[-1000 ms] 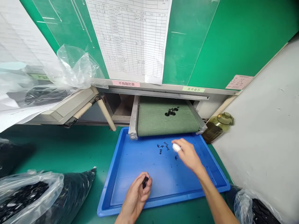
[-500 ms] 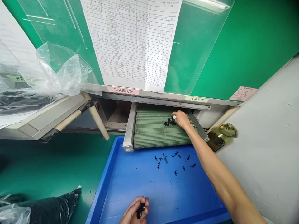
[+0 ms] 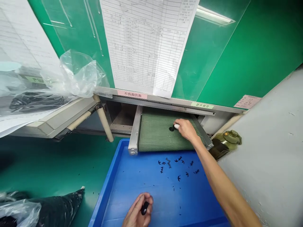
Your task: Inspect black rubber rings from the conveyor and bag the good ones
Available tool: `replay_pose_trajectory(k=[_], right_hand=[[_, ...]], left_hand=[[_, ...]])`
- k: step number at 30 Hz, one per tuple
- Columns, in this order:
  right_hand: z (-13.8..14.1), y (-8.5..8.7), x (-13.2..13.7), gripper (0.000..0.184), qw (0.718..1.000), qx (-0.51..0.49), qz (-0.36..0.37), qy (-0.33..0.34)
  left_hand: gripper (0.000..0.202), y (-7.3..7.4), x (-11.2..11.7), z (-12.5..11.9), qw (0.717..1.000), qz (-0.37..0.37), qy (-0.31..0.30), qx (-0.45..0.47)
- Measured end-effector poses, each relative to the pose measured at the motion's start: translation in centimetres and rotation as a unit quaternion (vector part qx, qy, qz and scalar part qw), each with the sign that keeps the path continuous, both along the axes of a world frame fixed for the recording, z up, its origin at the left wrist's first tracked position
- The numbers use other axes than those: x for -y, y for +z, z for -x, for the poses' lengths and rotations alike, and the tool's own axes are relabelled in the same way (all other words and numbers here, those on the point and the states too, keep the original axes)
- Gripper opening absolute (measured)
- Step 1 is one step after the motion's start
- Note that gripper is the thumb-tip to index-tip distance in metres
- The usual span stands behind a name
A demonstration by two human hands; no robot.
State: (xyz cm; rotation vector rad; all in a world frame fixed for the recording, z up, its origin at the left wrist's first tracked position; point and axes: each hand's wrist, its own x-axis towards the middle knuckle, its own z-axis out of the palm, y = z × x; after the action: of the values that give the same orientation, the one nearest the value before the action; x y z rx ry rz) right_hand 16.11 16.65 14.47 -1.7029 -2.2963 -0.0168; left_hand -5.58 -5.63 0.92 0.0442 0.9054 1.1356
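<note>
Head view, taken left to right around a blue plastic tray [image 3: 98, 201]: left of the tray, a clear plastic bag of black parts [image 3: 59, 209] lies on a green bench mat [image 3: 59, 164], and crumpled clear plastic sheeting [image 3: 80, 74] sits beyond it, past the tray's far left corner. In the tray's near part, the left hand [image 3: 136, 211] has its fingers curled closed, pinching a small black part [image 3: 145, 208] against the thumb. Loose black parts [image 3: 168, 165] are scattered across the tray's far half, with tiny black bits around them. Just past the tray's far edge runs a green mesh conveyor belt [image 3: 161, 134], with a printed table sheet [image 3: 146, 41] hanging on the green board above it. The right hand [image 3: 187, 130] reaches over the belt, its fingers closed on a small white wad [image 3: 176, 126], right beside a few black parts [image 3: 171, 128] on the mesh. Beyond the tray's far right corner stands an olive-green bottle [image 3: 224, 145], next to a grey panel [image 3: 265, 157].
</note>
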Motion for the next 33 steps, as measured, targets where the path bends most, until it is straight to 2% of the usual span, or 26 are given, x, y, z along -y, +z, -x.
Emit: replay_pose_trajectory(k=[2, 3, 6, 8, 10, 17, 22, 28, 30, 33], right_hand=[[1.6, -1.0, 5.0, 0.029, 0.998, -0.056, -0.005, 0.042], [2.6, -1.6, 7.7, 0.026, 0.990, -0.114, -0.006, 0.077], [5.3, -3.5, 15.6, 0.022, 0.951, -0.270, 0.002, 0.152], [6.3, -4.1, 19.4, 0.025, 0.935, -0.316, 0.000, 0.162], [6.8, -4.2, 21.9, 0.029, 0.931, -0.324, -0.004, 0.169], [6.0, -2.9, 26.0, 0.033, 0.937, -0.296, -0.003, 0.187], [5.1, -2.3, 28.7, 0.037, 0.944, -0.284, 0.072, 0.152], [4.7, -2.7, 31.2, 0.033, 0.961, -0.243, 0.121, 0.060], [4.8, -2.9, 31.7, 0.027, 0.966, -0.220, 0.119, 0.062], [4.9, -3.1, 32.1, 0.029, 0.972, -0.193, 0.105, 0.085]], left_hand=[[0.029, 1.8, -0.3, -0.5, 0.999, -0.045, -0.004, -0.012], [0.030, 2.8, -0.4, -0.8, 0.997, -0.077, -0.009, -0.016], [0.033, 5.4, -0.6, -1.4, 0.985, -0.170, -0.021, -0.020], [0.035, 6.3, -0.2, -1.5, 0.978, -0.204, -0.035, -0.026], [0.036, 6.7, 0.7, -1.6, 0.973, -0.220, -0.055, -0.039], [0.033, 7.3, 4.5, -1.4, 0.961, -0.240, -0.105, -0.085], [0.027, 8.3, 5.9, -0.6, 0.955, -0.255, -0.131, -0.077], [0.025, 8.6, 7.2, -0.3, 0.962, -0.237, -0.122, -0.064], [0.027, 8.6, 7.6, -0.5, 0.960, -0.242, -0.124, -0.065], [0.027, 8.4, 8.0, -0.7, 0.957, -0.251, -0.125, -0.075]])
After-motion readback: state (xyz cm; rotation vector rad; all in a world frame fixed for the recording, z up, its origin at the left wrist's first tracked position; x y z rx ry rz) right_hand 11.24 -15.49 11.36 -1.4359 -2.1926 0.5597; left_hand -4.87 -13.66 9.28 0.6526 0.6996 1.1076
